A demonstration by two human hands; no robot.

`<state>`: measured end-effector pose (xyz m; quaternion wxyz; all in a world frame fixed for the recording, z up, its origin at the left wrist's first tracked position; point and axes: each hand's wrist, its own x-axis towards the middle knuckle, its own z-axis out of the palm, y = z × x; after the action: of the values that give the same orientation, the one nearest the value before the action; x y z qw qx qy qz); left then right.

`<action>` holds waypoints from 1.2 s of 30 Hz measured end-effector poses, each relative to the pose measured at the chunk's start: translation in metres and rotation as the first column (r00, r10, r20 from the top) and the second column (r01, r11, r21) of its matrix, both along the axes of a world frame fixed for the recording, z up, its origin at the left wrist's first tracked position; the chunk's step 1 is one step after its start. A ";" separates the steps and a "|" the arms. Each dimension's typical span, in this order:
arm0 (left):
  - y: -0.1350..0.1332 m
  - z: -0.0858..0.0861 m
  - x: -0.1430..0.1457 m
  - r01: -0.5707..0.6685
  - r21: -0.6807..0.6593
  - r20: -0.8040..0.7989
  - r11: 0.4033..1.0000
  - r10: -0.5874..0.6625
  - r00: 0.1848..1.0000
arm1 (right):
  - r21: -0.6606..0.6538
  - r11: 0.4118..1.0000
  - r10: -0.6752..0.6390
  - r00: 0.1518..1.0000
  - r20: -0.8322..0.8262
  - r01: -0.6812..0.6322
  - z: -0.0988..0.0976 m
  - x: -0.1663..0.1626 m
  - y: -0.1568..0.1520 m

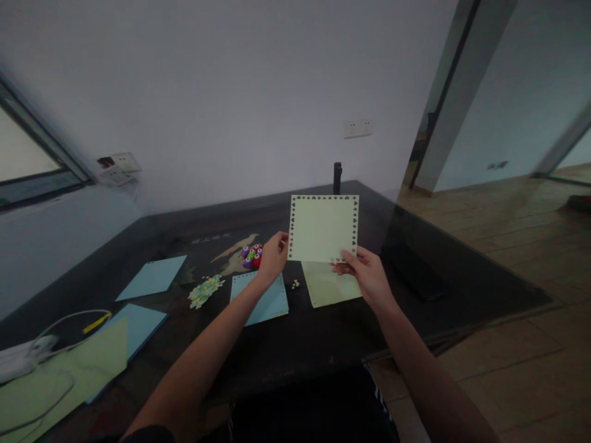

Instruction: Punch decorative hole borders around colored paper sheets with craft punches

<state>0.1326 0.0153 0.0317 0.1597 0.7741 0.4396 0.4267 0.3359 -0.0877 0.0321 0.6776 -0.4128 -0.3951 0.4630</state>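
Observation:
A pale yellow-green square of paper [323, 229] is held upright above the table, its edges lined with small punched shapes, some heart-like. My left hand [274, 257] is closed at its left edge; the fingertips are partly hidden. At the lower right corner my right hand [368, 274] pinches the sheet, thumb in front and fingers behind. Below it lies another yellow-green sheet [331, 286]. Under my left forearm is a blue sheet [272, 301] with holes along its edges. Several small purple, red and green craft punches [252, 253] stand just beyond my left hand.
Paper cutouts [205, 291] form a heap on the dark table [318, 344], with a few scraps [295, 284] nearer the middle. Blue sheets [154, 275], larger yellow-green paper [69, 381], a yellow pen-like item [96, 322] and a white cable lie left. A dark upright object [337, 177] stands behind.

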 end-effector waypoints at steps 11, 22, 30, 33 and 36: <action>-0.077 0.010 -0.017 0.095 0.537 -0.245 0.838 0.047 0.968 | -0.062 0.984 0.173 0.976 0.136 -0.166 0.011 -0.051 0.022; -0.072 0.001 -0.019 0.110 0.455 -0.322 0.884 0.048 0.945 | -0.068 0.981 0.193 0.963 0.189 -0.183 -0.004 -0.058 0.020; -0.070 -0.004 -0.019 0.133 0.491 -0.366 0.861 0.065 0.928 | -0.080 0.979 0.199 0.956 0.216 -0.186 -0.002 -0.056 0.018; -0.070 -0.005 -0.020 0.121 0.470 -0.349 0.874 0.057 0.935 | -0.080 0.974 0.226 0.951 0.213 -0.213 0.000 -0.057 0.016; -0.070 -0.004 -0.019 0.117 0.401 -0.294 0.909 0.007 0.956 | -0.088 0.964 0.266 0.940 0.215 -0.253 0.001 -0.058 0.015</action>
<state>0.1137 -0.0548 0.0272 -0.0618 0.8564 0.3355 0.3876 0.2775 -0.0731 0.0328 0.5490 -0.4267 -0.5065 0.5098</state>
